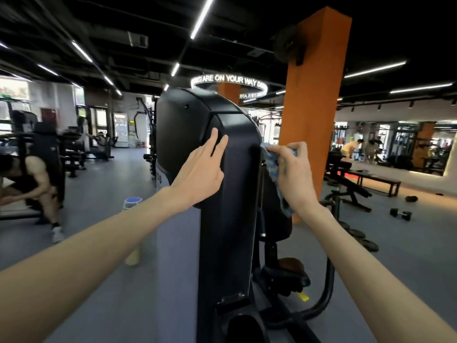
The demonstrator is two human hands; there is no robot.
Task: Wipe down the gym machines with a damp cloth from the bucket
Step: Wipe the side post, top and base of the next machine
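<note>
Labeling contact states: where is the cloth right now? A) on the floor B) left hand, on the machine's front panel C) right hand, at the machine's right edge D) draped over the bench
C: the right hand grips the blue cloth against the right edge of the black machine; the left hand rests flat and empty.

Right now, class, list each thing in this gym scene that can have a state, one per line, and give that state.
left hand: open, flat against the machine's shroud, holding nothing
right hand: closed on the cloth
cloth: bunched, pressed to the machine's right edge, tail hanging down
machine: upright, being wiped
dumbbell: lying on the floor
bench: unoccupied
ceiling lights: on
</note>
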